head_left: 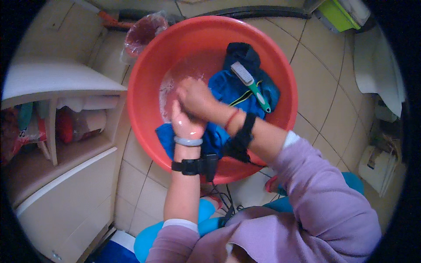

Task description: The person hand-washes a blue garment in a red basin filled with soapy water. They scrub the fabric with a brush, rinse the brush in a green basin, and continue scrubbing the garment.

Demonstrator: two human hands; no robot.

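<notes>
"Tiled floor [320, 83]. At centre?"
"Blue cloth [226, 94], right and near in tub [140, 101]; left hand [186, 125] and right hand [197, 97] pressed together, can't tell if pinching."
"Risk?"
"Brush [251, 85] atop, far right: could slide off from tugging cloth."

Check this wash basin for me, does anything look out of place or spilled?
I see no obvious spill or damage. The one oddity is the dark cables below the black wrist straps: they dangle beside the red basin, which holds soapy water, an awkward place for wiring.
</notes>
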